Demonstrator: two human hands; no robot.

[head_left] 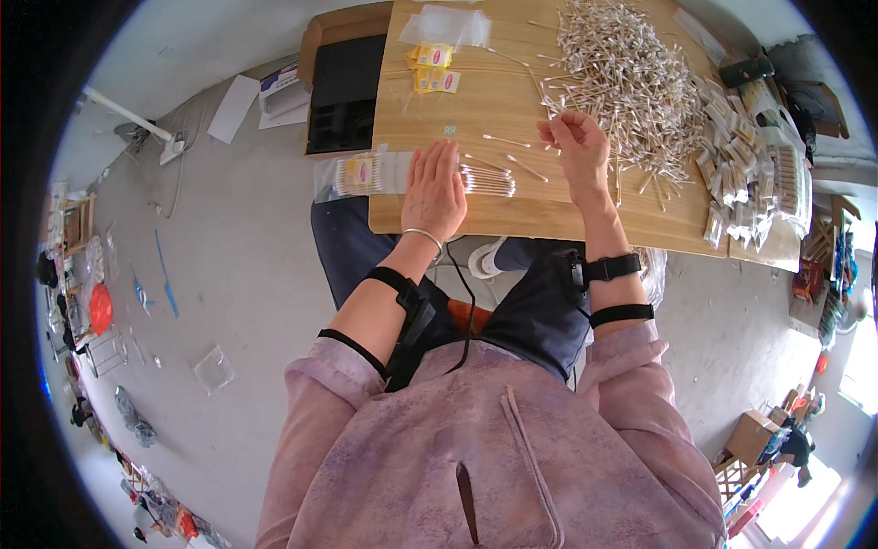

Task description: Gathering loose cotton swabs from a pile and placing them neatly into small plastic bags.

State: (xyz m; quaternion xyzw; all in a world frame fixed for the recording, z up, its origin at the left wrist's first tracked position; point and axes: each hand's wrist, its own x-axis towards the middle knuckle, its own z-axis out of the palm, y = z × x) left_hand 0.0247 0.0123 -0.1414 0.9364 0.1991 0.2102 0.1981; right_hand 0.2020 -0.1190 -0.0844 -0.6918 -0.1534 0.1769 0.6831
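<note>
My left hand [433, 190] lies flat on the wooden table [494, 220] near its front edge, fingers stretched together over one end of a neat row of cotton swabs [489, 182]. To its left is a clear packet of cotton swabs [358, 174] with a yellow label, partly past the table's corner. Raised beside the big pile of cotton swabs [626, 82], my right hand [578, 149] has thumb and fingers pinched together. Whatever is between those fingertips is too small to make out. A few loose cotton swabs [506, 141] lie between my two hands.
Yellow label cards [437, 69] and clear plastic bags [448, 26] lie at the back left. Many filled packets [745, 178] are heaped at the table's right end. An open cardboard box with a black inside [347, 96] stands against the table's left side.
</note>
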